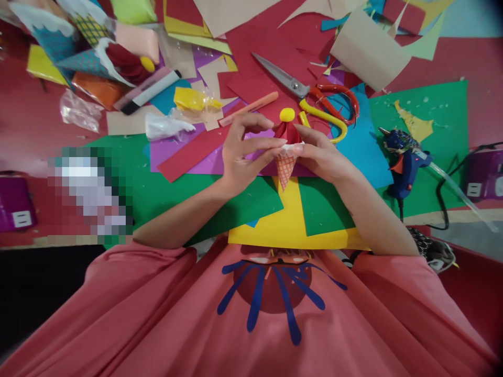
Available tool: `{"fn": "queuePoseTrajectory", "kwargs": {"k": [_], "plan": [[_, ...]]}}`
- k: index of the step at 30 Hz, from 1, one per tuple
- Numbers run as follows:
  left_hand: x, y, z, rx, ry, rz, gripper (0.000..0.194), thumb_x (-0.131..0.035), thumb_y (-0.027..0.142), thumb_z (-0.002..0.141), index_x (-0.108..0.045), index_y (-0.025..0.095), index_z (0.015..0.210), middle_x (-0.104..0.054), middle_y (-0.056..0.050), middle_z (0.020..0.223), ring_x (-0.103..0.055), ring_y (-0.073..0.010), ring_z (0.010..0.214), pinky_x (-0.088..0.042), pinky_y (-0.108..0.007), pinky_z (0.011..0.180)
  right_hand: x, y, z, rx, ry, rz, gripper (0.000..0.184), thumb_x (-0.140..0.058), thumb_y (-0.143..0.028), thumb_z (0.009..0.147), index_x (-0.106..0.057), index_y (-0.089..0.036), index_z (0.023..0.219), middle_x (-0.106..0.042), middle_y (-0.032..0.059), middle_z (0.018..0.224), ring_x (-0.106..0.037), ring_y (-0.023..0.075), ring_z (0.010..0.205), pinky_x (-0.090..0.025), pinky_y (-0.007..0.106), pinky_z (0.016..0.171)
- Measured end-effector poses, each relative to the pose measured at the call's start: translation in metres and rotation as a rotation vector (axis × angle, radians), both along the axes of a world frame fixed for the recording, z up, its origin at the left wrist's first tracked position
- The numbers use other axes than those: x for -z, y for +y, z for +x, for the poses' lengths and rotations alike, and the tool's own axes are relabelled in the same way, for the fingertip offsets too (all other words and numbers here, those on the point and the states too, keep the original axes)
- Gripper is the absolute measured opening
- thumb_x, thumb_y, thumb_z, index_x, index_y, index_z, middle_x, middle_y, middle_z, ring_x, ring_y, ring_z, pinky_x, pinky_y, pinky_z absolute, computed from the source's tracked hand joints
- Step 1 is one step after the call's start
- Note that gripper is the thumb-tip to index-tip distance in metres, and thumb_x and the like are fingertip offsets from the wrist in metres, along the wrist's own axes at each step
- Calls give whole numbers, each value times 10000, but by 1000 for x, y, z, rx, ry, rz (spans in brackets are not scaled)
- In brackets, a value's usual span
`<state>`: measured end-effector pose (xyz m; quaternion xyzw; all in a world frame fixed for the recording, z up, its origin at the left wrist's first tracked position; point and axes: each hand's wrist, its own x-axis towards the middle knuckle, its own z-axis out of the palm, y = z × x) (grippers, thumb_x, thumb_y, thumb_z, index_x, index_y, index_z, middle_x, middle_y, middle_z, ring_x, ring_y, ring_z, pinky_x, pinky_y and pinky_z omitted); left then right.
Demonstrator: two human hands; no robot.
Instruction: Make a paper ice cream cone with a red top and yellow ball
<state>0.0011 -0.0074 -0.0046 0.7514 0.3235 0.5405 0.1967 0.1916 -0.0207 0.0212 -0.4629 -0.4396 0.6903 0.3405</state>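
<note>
Between my two hands is a small paper ice cream cone (286, 166), its tip pointing down toward me. The cone part is orange with a lattice pattern, a white wavy band runs round its rim, red folded paper rises above, and a yellow ball (287, 114) tops it. My left hand (248, 144) pinches the white band and red part from the left, fingers closed on it. From the right, my right hand (320, 152) grips the same band with thumb and fingers. Scissors (304, 91) with red and yellow handles lie just beyond my right hand.
A blue glue gun (406, 167) with its cord lies at right on green sheets (440, 120). More paper cones (94, 63), a marker (151, 91) and clay packets (137, 42) crowd the upper left. An orange pen (249, 108) and paper scraps lie beyond my hands.
</note>
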Motion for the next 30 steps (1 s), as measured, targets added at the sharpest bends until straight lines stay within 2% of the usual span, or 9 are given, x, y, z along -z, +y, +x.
{"fn": "queuePoseTrajectory", "kwargs": {"k": [6,9,16,20,25,30], "plan": [[0,-1,-2,41,13,-66,197,-589,514,940,-690,373,1033,-636,1,1089,-670,-176,1082,-597,-427,891,1,-1,-2,5,-1,-2,641,-787,-566,656,-580,-223,1156,-685,76,1257,-613,265,1265,-520,483,1084],[0,0,-1,23,3,-13,242,-635,526,908,-709,333,1032,-640,-6,1079,-658,-164,1047,-603,-386,856,3,-1,-2,5,-29,30,672,-781,-613,659,-578,-238,1179,-679,65,1256,-610,262,1267,-532,483,1072],[-3,-1,3,8,-35,85,80,-700,341,900,-731,321,971,-643,-9,1032,-638,-142,1012,-616,-357,822,5,-2,-1,-5,-49,53,745,-797,-664,624,-595,-224,1191,-654,48,1245,-598,265,1261,-526,478,1065],[-5,-1,3,29,-69,43,84,-709,298,891,-738,329,964,-646,-14,1018,-644,-147,1006,-613,-353,826,-1,-1,1,-95,-40,60,679,-848,-575,605,-597,-225,1131,-677,11,1059,-652,229,1084,-574,444,963],[-3,1,2,30,-25,8,175,-632,483,917,-720,382,1031,-656,-11,1093,-654,-192,1056,-602,-416,848,-4,0,1,-152,-42,82,498,-839,-521,645,-596,-231,969,-632,-23,885,-634,183,900,-581,396,846],[-1,1,2,37,-26,-1,92,-665,420,909,-735,400,965,-666,0,1111,-652,-180,1062,-595,-410,851,-4,1,1,-170,-1,78,479,-852,-479,647,-577,-214,937,-586,-39,827,-593,148,820,-554,347,793]]}}
